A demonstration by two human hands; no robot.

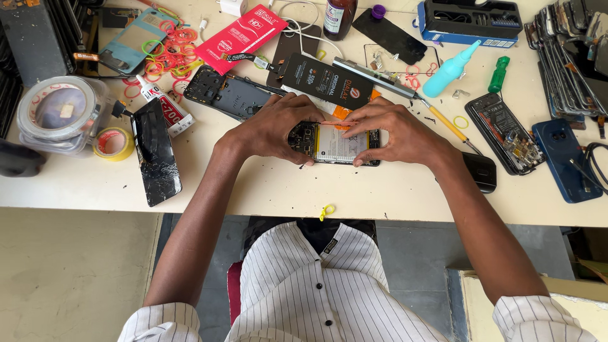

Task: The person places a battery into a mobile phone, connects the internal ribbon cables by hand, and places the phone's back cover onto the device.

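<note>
- Opened smartphone (334,144), back cover off, is laid flat on the white workbench (272,187) directly ahead of the person, its long axis running left to right, parallel to the near edge of the bench.
- It is flanked by both hands, so neither is clearly nearer: the left hand (273,130) is curled over its left end, where dark circuitry shows, and the right hand (394,132) is curled over its right end.
- A pale rectangular battery with a yellow strip at its left edge is seen filling the middle of the phone, between the two hands.
- A thin orange strip (337,123) is seen stretched across the top of the phone between the fingertips of the two hands; both hands are closed narrowly, pinching at it while their lower fingers rest on the phone body. How firmly it is gripped cannot be told.
- A cracked black screen panel (156,155) is lying well to the left, near a roll of yellow tape (114,144).
- A second opened phone (510,132) and a blue phone back (567,161) are lying well to the right.
- A black battery package (327,81) is lying just behind the hands.
- A turquoise squeeze bottle (448,71) is seen further back on the right.
- A small yellow rubber band (327,211) is hanging at the near edge of the bench.
</note>
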